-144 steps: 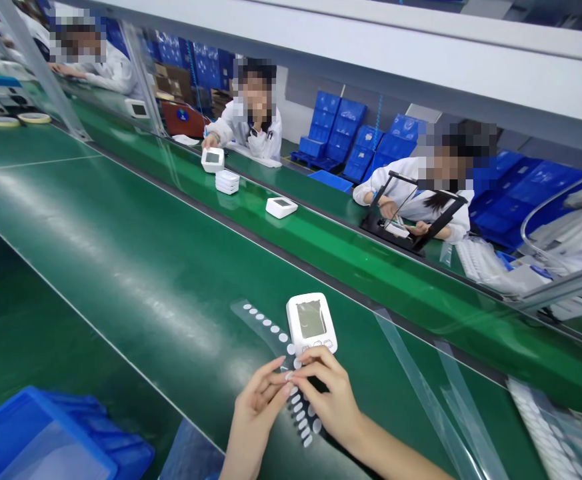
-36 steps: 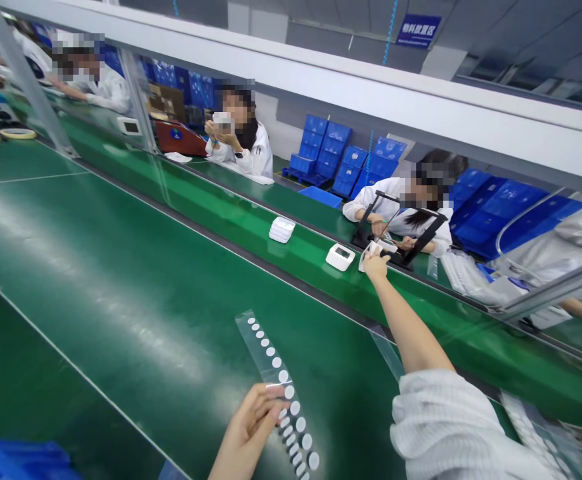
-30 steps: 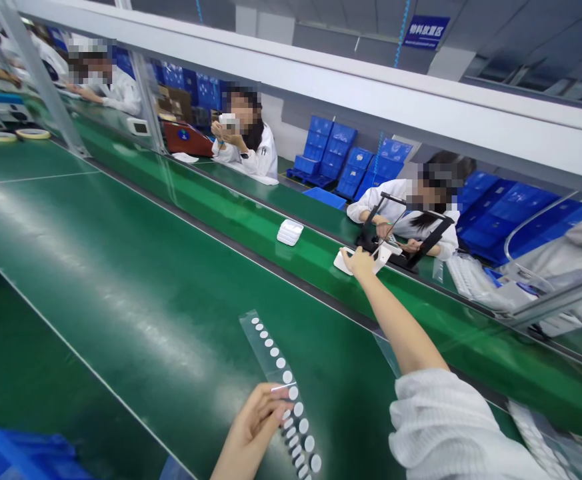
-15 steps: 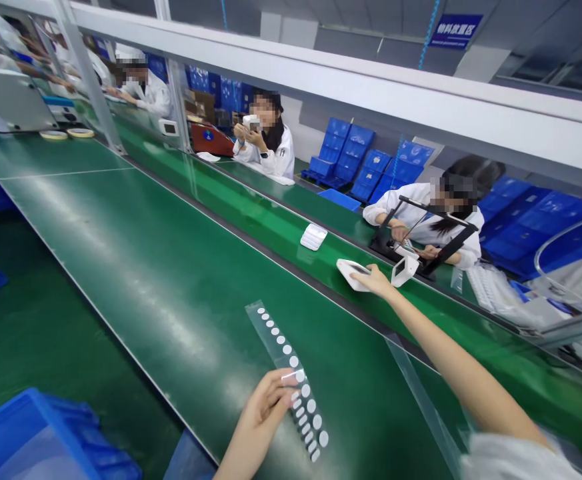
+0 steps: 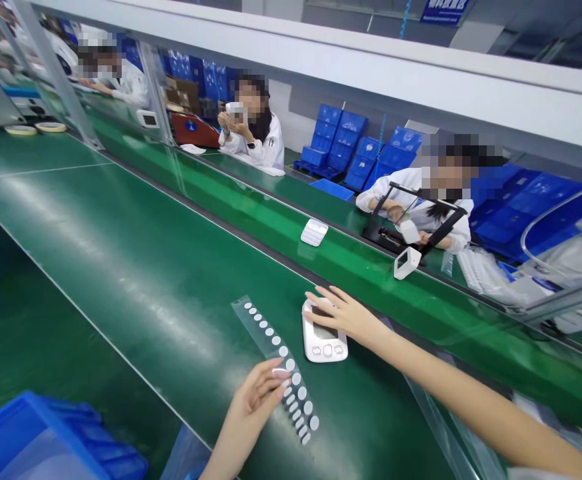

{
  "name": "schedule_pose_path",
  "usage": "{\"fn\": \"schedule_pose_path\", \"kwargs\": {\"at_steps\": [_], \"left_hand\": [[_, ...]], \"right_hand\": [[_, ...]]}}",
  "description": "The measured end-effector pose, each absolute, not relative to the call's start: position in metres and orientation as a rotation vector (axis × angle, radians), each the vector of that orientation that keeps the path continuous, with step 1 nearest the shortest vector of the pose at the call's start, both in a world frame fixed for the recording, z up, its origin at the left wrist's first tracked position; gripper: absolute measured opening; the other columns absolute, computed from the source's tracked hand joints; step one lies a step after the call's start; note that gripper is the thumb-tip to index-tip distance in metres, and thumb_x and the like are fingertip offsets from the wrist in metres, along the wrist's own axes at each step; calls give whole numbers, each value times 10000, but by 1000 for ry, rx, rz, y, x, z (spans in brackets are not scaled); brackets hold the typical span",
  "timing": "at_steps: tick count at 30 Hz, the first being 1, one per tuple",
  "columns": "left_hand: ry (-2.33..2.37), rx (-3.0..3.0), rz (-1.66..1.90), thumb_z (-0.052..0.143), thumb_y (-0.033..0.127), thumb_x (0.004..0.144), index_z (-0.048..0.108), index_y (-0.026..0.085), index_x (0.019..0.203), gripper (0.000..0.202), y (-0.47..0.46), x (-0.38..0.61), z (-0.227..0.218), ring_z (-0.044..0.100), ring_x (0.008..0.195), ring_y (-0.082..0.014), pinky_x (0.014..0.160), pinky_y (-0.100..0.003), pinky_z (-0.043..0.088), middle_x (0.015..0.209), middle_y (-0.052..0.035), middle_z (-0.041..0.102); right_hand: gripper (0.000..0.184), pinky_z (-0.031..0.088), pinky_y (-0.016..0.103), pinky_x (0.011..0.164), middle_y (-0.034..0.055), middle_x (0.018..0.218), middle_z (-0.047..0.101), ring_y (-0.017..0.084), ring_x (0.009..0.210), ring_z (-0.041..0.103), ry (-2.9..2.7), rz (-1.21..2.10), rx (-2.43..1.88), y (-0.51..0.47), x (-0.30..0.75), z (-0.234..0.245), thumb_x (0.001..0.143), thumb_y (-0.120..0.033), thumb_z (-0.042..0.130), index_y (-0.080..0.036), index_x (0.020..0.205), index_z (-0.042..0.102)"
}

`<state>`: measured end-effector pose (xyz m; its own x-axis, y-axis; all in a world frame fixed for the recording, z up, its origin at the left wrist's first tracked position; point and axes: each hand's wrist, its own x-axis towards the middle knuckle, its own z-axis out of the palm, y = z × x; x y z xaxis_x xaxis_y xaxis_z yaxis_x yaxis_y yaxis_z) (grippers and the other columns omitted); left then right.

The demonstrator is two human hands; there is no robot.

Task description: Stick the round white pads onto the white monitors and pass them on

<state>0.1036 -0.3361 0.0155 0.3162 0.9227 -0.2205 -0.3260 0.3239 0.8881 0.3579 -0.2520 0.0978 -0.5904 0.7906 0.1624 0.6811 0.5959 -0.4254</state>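
My left hand [image 5: 257,395] is closed, thumb and fingertips pinching the edge of a clear strip of white stickers [image 5: 269,331]. Round stickers run along the strip, with a row of smaller oblong ones near its lower end. My right hand [image 5: 345,313] has its fingers spread over the top of a white device with a grey screen [image 5: 327,347], which looks like a blood pressure monitor. The device lies face up on the green table, right of the strip, its buttons toward me. The fingers cover part of its upper half and screen.
Beyond the green table [image 5: 135,267] runs a green conveyor belt [image 5: 251,217] carrying a white ribbed piece [image 5: 315,232] and another white device [image 5: 407,263]. Co-workers in white coats sit across, one behind a black frame [image 5: 421,200]. A blue bin [image 5: 35,427] stands at lower left; clear plastic [image 5: 435,420] lies right.
My right hand has brought the white device from over the belt to the table beside the strip, and its fingers have spread. My left hand still pinches the strip. The view has shifted slightly.
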Motion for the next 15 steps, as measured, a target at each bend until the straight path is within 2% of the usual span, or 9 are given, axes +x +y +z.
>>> {"fn": "schedule_pose_path", "kwargs": {"at_steps": [3, 5, 7, 10, 15], "left_hand": [[843, 834, 986, 775, 374, 728, 640, 207, 1064, 399, -336, 104, 14, 664, 882, -207, 817, -268, 518, 888, -45, 685], [838, 805, 993, 775, 358, 733, 636, 222, 1075, 393, -336, 105, 13, 659, 834, -179, 774, -237, 513, 869, -22, 678], [827, 776, 1003, 774, 341, 741, 633, 231, 1091, 393, -336, 104, 12, 651, 806, -158, 759, -220, 505, 868, -12, 680], [791, 756, 1005, 755, 324, 769, 631, 226, 1109, 375, -337, 103, 10, 646, 815, -148, 776, -212, 497, 862, -18, 701], [788, 689, 1003, 773, 315, 750, 640, 197, 1097, 390, -338, 101, 10, 670, 855, -174, 829, -257, 515, 820, -30, 726]], "right_hand": [[547, 338, 510, 1096, 42, 1333, 564, 254, 1270, 484, -2273, 393, -1278, -283, 342, 93, 840, 15, 490, -313, 1272, 557], [388, 434, 459, 1014, 86, 1218, 606, 251, 1160, 556, -2120, 482, -1301, -308, 321, 83, 887, -107, 519, -285, 1226, 581], [237, 499, 394, 924, 74, 1123, 619, 231, 1063, 599, -1992, 672, -1264, -329, 299, 67, 885, -197, 587, -289, 1099, 634], [96, 524, 361, 861, 65, 1063, 613, 212, 959, 634, -1801, 763, -1211, -345, 272, 45, 864, -228, 636, -275, 930, 688], [135, 537, 349, 811, 55, 1035, 635, 201, 897, 647, -1633, 708, -1216, -348, 259, 33, 863, -189, 631, -286, 838, 721]]}}
